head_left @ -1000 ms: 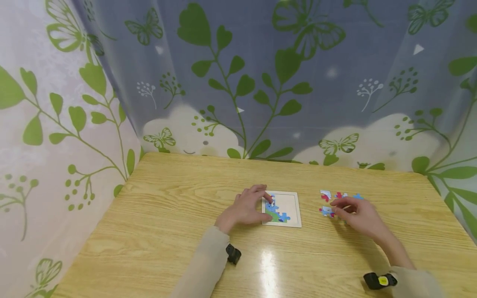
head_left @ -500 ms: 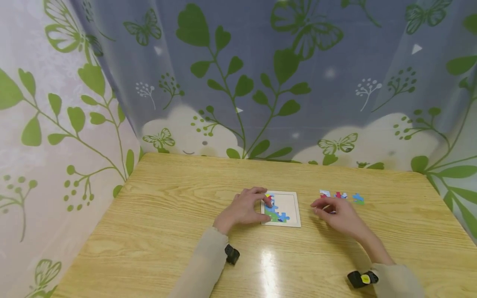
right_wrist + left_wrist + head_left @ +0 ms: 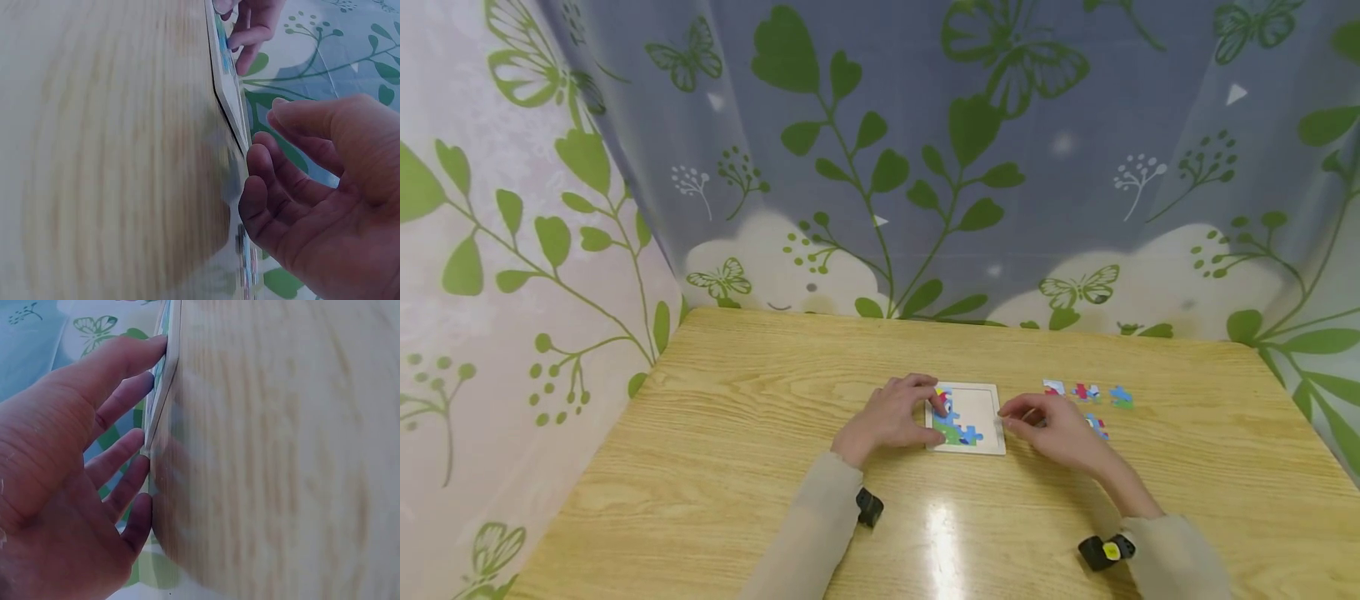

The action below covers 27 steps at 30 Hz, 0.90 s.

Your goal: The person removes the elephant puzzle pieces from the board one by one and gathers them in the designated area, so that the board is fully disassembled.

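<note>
A person is part-way through filling a small square puzzle tray (image 3: 988, 417) on a wooden table (image 3: 737, 433): the left hand (image 3: 891, 417) steadies its left edge with relaxed fingertips, while the right hand (image 3: 1048, 425), fingers loosely curled, arrives at the right edge, whether pinching a piece I cannot tell. Judging by this, the next move needs lining up with the joined pieces (image 3: 953, 423); four loose pieces (image 3: 1086, 400) lie well right of the one tray

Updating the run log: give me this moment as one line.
left hand: rests on puzzle tray left edge | right hand: at tray's right edge, grip contents unclear | loose pieces: on table, right of tray
</note>
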Motion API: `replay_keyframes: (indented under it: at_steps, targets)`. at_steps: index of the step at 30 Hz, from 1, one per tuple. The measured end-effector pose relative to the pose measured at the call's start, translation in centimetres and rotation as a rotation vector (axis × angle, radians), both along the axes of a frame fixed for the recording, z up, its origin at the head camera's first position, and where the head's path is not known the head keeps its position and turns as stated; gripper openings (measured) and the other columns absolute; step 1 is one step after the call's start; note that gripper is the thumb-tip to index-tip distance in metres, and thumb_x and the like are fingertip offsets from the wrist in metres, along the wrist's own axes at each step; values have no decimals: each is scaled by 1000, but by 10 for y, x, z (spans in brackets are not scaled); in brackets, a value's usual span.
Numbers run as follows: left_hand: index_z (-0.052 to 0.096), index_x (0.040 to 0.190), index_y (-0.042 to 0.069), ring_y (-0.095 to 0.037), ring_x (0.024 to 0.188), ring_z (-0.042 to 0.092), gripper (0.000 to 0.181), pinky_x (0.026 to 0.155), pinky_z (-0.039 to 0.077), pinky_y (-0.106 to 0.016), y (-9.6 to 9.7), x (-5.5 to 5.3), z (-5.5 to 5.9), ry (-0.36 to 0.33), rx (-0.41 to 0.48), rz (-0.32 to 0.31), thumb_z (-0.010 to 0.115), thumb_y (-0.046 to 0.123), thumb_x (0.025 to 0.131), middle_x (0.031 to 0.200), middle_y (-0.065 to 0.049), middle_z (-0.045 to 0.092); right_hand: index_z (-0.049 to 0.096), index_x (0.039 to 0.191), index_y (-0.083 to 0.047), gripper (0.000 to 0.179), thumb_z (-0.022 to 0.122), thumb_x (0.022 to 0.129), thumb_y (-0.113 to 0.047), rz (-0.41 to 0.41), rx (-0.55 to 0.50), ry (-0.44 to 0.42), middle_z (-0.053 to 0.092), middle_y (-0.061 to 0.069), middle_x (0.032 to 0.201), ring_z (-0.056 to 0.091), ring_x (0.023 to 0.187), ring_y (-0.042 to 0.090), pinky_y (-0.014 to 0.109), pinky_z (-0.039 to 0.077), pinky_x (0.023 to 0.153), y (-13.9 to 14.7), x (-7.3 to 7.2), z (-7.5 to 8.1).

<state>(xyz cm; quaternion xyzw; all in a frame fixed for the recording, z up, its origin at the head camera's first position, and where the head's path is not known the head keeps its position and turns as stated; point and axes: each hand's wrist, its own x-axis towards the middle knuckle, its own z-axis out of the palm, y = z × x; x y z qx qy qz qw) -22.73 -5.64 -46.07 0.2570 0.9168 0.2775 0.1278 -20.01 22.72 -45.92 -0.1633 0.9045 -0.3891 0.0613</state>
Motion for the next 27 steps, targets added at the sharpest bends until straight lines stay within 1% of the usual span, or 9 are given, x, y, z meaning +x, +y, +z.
replay_keyframes:
  at_steps: [4,10,14,20,27]
  targets:
    - [71,111,28,-41,145,39,26,112,33,-62,0,0,0,-6,8,2,78,37,88,161,1,41,75,107,-10,13,70,97,-18,20,7,-12,72,3,94,62,80,11,25,50,66,-6,-3,-2]
    - [70,111,30,-39,145,39,27,112,33,-61,0,-1,-1,1,1,9,78,40,87,161,2,41,74,105,-12,11,72,95,-17,69,20,-4,71,-1,90,61,79,11,24,50,69,-14,-6,-4]
    - [70,110,30,-38,145,40,27,112,33,-60,0,-2,-2,2,-3,13,78,40,87,161,2,42,74,105,-13,12,73,95,-19,105,40,-1,69,-3,88,58,77,10,23,49,69,-17,-8,-3]
    - [70,110,30,-37,144,40,27,112,33,-60,-1,-3,-3,-6,-2,17,78,39,87,161,3,42,74,106,-12,16,77,92,-20,158,68,28,63,-4,84,52,71,7,23,45,64,-21,-11,-4]
    - [70,110,30,-35,144,40,26,112,33,-59,0,-3,-3,-5,-7,17,79,39,86,161,2,42,74,104,-14,20,81,87,-22,188,101,40,56,-2,82,47,68,7,23,42,64,-26,-15,-7]
